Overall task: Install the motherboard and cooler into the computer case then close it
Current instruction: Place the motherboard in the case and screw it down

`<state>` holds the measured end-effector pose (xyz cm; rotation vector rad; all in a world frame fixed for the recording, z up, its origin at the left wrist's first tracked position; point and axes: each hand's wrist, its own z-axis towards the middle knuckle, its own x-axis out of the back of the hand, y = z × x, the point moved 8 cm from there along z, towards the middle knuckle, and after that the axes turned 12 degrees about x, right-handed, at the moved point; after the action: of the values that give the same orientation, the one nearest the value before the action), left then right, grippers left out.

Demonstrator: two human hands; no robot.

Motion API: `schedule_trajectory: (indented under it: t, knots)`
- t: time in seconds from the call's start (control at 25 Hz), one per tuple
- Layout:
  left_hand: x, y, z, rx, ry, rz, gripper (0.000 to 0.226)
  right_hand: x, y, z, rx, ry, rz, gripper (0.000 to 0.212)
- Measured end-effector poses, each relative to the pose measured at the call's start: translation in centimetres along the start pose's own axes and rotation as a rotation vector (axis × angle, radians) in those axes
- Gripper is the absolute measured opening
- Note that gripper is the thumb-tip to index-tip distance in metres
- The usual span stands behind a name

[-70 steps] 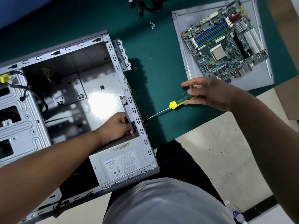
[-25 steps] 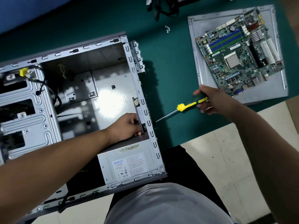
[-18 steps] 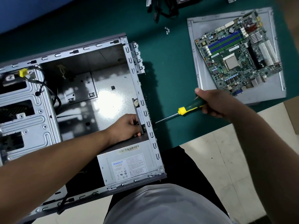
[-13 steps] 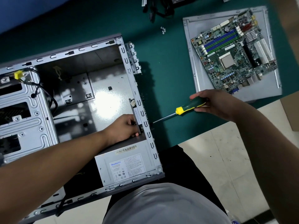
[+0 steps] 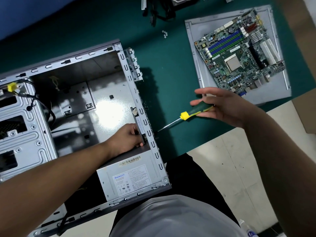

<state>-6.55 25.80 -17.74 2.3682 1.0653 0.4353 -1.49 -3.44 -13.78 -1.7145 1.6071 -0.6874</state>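
Over on the left, the computer case (image 5: 71, 103) lies open on its side on the green table (image 5: 167, 93), its floor bare where the board should go, with a grey power supply (image 5: 131, 177) in the near corner. The person's left hand (image 5: 127, 138) is down inside by the rear wall, fingers pinched on a small dark part pressed against the metal; I can't make out what it is.

Outside that wall a screwdriver (image 5: 186, 115) points its tip at the case's back edge. The right hand (image 5: 222, 106) has it loosely, the handle lying against the lower fingers while the upper fingers are spread wide, as if mid-turn.

Further right, well apart from the case, the motherboard (image 5: 239, 57) lies flat on a loose grey panel (image 5: 195, 53), probably the case's side cover. It looks light and stiff but delicate, crowded with slots and a bare square socket, so I'd lift it by its edges with both hands, keep it level, and not press on the parts. A few small screws (image 5: 164, 33) lie near the table's far side.
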Motion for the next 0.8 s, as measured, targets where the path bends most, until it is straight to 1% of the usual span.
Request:
schedule_trajectory:
  t: [0.04, 0.08, 0.12, 0.16, 0.2, 0.24, 0.28, 0.32, 0.4, 0.44, 0.52, 0.56, 0.6, 0.64, 0.68, 0.72, 0.8]
  knots:
    - [0.0, 0.0, 0.0, 0.003, 0.002, 0.0, 0.014, 0.2, 0.1, 0.2, 0.012, 0.044, -0.145, 0.029]
    - [0.0, 0.1, 0.0, 0.005, 0.006, -0.002, 0.015, 0.1, -0.1, 0.4, 0.004, 0.102, -0.352, 0.042]
    - [0.0, 0.1, -0.1, 0.008, 0.012, -0.005, 0.015, 0.0, -0.2, 0.9, 0.002, 0.152, -0.496, 0.054]
    - [0.1, 0.1, -0.1, 0.014, 0.018, -0.01, 0.016, -0.6, -0.2, 1.3, -0.047, 0.163, -0.533, 0.056]
    - [0.1, 0.1, -0.1, 0.02, 0.022, -0.016, 0.017, -0.7, 0.5, 2.0, -0.102, 0.177, -0.471, 0.048]
    - [0.1, 0.0, -0.2, 0.027, 0.026, -0.022, 0.018, -0.8, 0.5, 2.0, -0.143, 0.184, -0.397, 0.033]
    - [0.1, 0.0, -0.2, 0.032, 0.026, -0.026, 0.019, -0.4, 0.4, 2.1, -0.161, 0.18, -0.342, 0.022]
    - [0.0, 0.1, -0.2, 0.035, 0.026, -0.029, 0.019, -0.2, 0.1, 1.9, -0.128, 0.126, -0.297, 0.019]
    - [0.0, 0.3, -0.4, 0.034, 0.025, -0.026, 0.017, -0.5, -0.2, 1.2, -0.006, 0.013, -0.185, 0.015]
    - [0.0, 0.4, -0.4, 0.031, 0.026, -0.023, 0.016, -0.5, -0.2, 0.8, 0.015, 0.014, -0.229, 0.016]
    - [0.0, 0.4, -0.4, 0.037, 0.03, -0.02, 0.016, -0.2, -0.1, 0.7, -0.031, 0.083, -0.52, 0.042]
    - [0.0, 0.3, -0.4, 0.047, 0.03, -0.02, 0.017, -0.3, 0.0, 0.6, -0.081, 0.086, -0.597, 0.049]
    - [-0.1, 0.3, -0.5, 0.055, 0.028, -0.023, 0.017, -0.2, 0.5, 0.7, -0.125, 0.098, -0.55, 0.048]
    - [-0.1, 0.4, -0.5, 0.059, 0.025, -0.026, 0.017, -0.3, 0.7, 0.6, -0.138, 0.088, -0.442, 0.036]
    - [-0.2, 0.4, -0.5, 0.06, 0.02, -0.028, 0.017, -0.4, 0.5, 0.5, -0.115, 0.058, -0.351, 0.021]
    - [-0.3, 0.5, -0.6, 0.058, 0.018, -0.03, 0.017, -0.1, 0.0, 0.4, -0.06, 0.003, -0.334, 0.017]
    - [-0.3, 0.6, -0.6, 0.049, 0.02, -0.034, 0.017, 0.2, -0.5, 0.1, 0.022, -0.067, -0.273, 0.014]
